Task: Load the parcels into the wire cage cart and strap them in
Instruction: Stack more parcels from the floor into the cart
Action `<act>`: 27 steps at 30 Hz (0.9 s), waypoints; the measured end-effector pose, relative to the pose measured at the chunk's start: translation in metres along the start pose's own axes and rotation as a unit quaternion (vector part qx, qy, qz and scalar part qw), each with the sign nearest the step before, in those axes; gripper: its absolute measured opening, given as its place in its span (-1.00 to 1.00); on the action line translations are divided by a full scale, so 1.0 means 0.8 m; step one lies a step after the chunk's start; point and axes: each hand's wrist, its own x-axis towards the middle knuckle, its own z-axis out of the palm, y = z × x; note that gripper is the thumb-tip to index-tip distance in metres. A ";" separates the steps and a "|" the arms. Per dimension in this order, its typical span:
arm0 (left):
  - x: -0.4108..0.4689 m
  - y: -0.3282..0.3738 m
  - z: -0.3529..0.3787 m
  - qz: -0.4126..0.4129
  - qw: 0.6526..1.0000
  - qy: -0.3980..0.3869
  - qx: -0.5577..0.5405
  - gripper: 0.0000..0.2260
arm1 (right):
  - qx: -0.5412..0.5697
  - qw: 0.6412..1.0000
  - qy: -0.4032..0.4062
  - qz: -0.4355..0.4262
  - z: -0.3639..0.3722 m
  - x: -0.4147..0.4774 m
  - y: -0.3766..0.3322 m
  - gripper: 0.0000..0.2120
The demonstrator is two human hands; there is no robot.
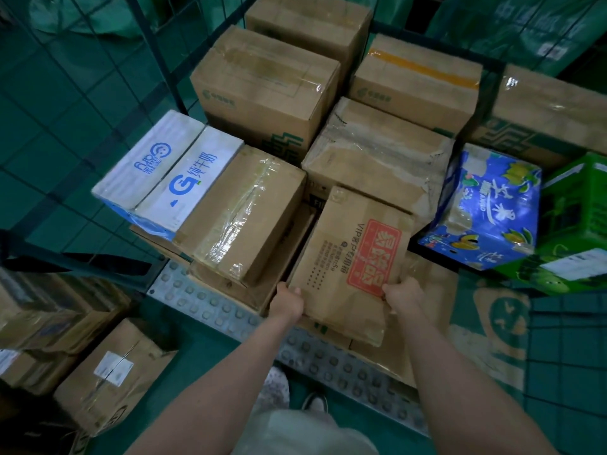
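Both hands grip one flat brown cardboard parcel with a red printed panel [354, 257]: we see the left hand [289, 303] closed round its near left corner and the right hand [402, 295] closed over its near edge beside the red panel, a two-sided hold that keeps the broad face level from side to side. The parcel sits at the open front of the dark wire cage cart [98, 262], tilted, its far end low against a crumpled brown carton with torn tape [377, 152] and its near end raised above the cardboard layer lying on the grey studded metal deck [210, 307]. We judge the step to be seating this parcel into the gap between the tape-wrapped brown carton [243, 208] on the left and the blue printed fruit carton [486, 208] on the right; the tilt lets the far edge find the slot first. Taller brown cartons [262, 90] stand at the back, and a white-and-blue milk carton [167, 172] and a green carton [574, 224] stand at the two sides, so we read the load as built rearward first. More brown parcels [111, 369] wait on the green floor outside, left. No strap is visible; we judge strapping not yet begun.
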 end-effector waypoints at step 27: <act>-0.003 0.029 -0.053 -0.015 0.996 0.022 -0.090 -0.38 | -0.026 0.997 0.001 -0.076 0.010 -0.032 -0.037 -0.80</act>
